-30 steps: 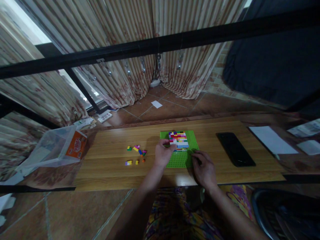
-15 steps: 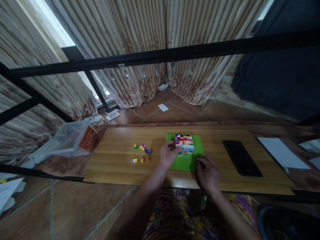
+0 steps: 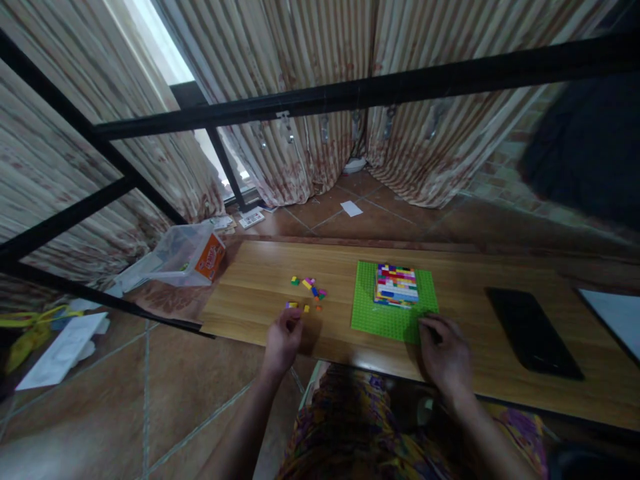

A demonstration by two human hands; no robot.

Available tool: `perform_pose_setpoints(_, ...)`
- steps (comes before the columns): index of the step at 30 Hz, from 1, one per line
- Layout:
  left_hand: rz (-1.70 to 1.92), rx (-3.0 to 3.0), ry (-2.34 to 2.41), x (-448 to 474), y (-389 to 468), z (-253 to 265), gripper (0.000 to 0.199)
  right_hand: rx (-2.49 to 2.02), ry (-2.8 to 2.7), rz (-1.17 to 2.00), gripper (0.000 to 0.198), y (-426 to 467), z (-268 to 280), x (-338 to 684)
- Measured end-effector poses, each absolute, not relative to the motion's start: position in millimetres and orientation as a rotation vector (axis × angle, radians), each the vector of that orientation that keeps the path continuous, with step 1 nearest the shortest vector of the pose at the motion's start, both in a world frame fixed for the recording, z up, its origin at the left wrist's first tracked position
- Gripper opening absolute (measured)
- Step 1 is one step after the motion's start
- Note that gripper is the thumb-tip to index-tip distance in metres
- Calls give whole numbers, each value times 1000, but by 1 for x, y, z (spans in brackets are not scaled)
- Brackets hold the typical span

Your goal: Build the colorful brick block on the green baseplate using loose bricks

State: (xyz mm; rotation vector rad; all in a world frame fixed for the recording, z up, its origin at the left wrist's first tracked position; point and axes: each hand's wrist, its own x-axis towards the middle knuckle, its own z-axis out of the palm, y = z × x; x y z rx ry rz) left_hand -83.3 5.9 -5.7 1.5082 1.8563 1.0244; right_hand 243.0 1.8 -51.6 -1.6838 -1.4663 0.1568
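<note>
Along the surface's (image 3: 450,267) near edge, the right hand (image 3: 447,355) rests flat on the green baseplate's (image 3: 390,319) corner. Left hand (image 3: 283,339), grip loosely curled and seemingly empty, should pinch one loose brick (image 3: 291,305) cleanly.

Glossy wood-grain table (image 3: 480,273), studded plastic baseplate (image 3: 390,321), striped cloth curtains (image 3: 300,80)

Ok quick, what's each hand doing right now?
Left hand: fingers curled at the loose bricks; whether it grips one cannot be told.
Right hand: holds nothing, fingertips pressing the green baseplate at its near right corner.
</note>
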Motion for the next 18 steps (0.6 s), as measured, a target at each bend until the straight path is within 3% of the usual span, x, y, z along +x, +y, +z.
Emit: perform_pose_setpoints(18, 501, 1987, 1992, -49, 31, 3, 19, -1681, -1492, 144, 30, 1, -49, 241)
